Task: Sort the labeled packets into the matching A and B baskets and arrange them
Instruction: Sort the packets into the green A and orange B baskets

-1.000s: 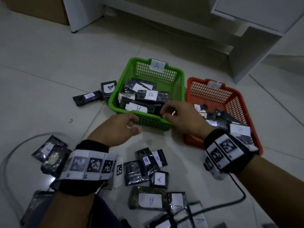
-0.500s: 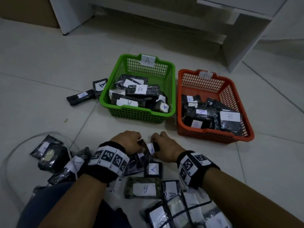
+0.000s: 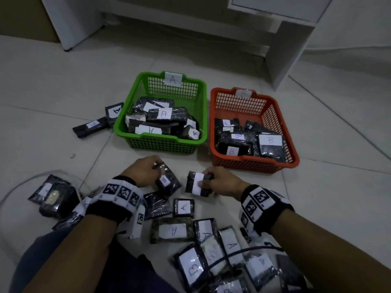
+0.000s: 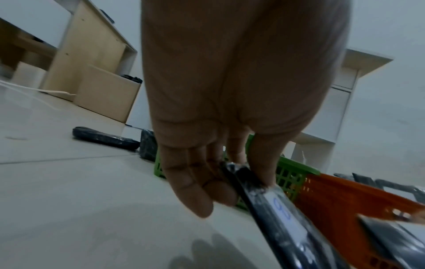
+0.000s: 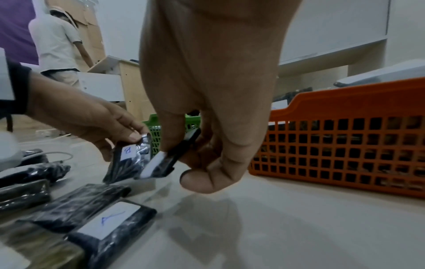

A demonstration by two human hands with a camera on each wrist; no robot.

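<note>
A green basket (image 3: 135,121) tagged A and an orange basket (image 3: 294,155) tagged B stand side by side on the floor, both holding black labeled packets. In front of them my left hand (image 3: 146,172) pinches the top edge of a black packet (image 3: 168,181) marked B, seen close in the left wrist view as the packet (image 4: 280,209). My right hand (image 3: 220,182) grips a second black packet (image 3: 197,183) with a white label; the right wrist view shows this packet (image 5: 161,163) between thumb and fingers. Both packets hang just above the floor pile.
Loose packets (image 3: 182,208) marked A and B lie scattered near my knees, more at the left (image 3: 53,197). Two packets (image 3: 93,125) lie left of the green basket. A black cable (image 3: 243,250) crosses the pile. White furniture (image 3: 285,49) stands behind; another person (image 5: 57,45) stands further off.
Both hands came back from the baskets to the floor pile, each took hold of a packet, and now hold them lifted and moved apart.
</note>
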